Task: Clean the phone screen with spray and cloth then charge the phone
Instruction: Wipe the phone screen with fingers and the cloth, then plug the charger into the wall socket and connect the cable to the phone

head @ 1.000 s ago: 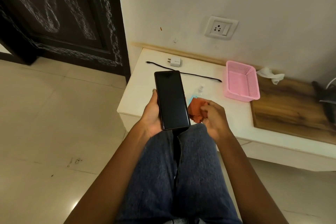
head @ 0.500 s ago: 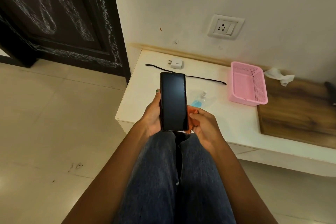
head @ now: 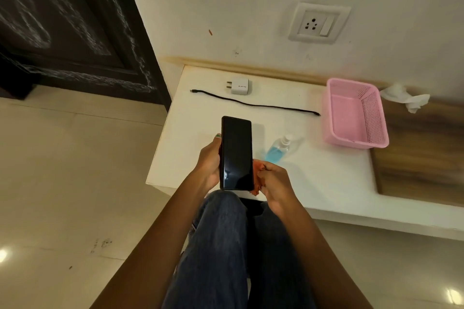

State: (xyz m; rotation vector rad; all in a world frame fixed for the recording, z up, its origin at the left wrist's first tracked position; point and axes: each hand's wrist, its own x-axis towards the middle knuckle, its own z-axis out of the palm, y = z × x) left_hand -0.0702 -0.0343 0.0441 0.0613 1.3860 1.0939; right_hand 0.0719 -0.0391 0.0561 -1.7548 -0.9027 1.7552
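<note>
While the left hand point(head: 209, 162) curls round the left edge of the phone point(head: 236, 153), thumb tip showing at the phone's nine o'clock side, the dark screen faces up and the phone stands lengthwise toward twelve o'clock above the knees. At the phone's four o'clock, touching its lower right edge, the right hand point(head: 275, 182) bunches an orange-red cloth point(head: 257, 175) in its curled fingers; only a crumpled part of the cloth shows between hand and phone.

Just past the right hand, toward one o'clock, a small spray bottle point(head: 280, 148) with blue liquid lies on its side on the white ledge point(head: 195, 138), nozzle pointing to one o'clock. Farther toward twelve o'clock from the phone, a black cable point(head: 253, 103) stretches across the ledge from ten to three o'clock, and a white charger plug point(head: 239, 86) sits just beyond it, near the wall. At two o'clock from the bottle stands a pink basket point(head: 356, 142), close to the cable's right end. Beyond the basket, a crumpled white tissue point(head: 406, 99) lies on a wooden board point(head: 421, 158). On the wall, above the cable, is a socket with switch point(head: 317, 23). Jeans-clad legs point(head: 221, 246) fill the six o'clock side, over a tiled floor point(head: 62, 183), with a dark door point(head: 62, 20) at ten o'clock.
</note>
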